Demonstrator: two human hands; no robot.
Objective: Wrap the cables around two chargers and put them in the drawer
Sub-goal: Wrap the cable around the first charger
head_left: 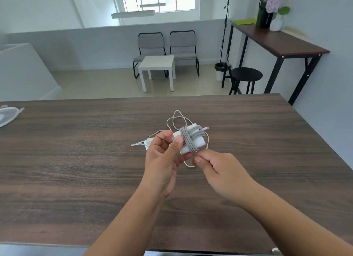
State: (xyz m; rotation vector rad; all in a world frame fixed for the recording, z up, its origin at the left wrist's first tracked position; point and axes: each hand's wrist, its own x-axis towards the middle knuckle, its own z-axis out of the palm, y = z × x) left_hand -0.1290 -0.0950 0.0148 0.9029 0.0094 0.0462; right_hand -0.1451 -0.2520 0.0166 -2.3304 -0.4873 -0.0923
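A white charger block [198,141] is held above the dark wooden table [76,160], with a grey cable [188,139] wound around it in several crossing turns. My left hand [162,156] grips the block's left end, thumb on the wraps. My right hand [215,166] pinches the cable at the block's lower edge. The cable's plug end [206,128] sticks out at the upper right. A second white charger [147,142] lies on the table behind my left hand, mostly hidden, its thin white cable [177,118] looping loosely behind the block. No drawer is in view.
A white object [7,115] lies at the table's far left edge. Beyond the table stand a small white side table [157,68], two grey chairs [183,45], a black stool [246,76] and a tall wooden bench [277,43] at the right wall.
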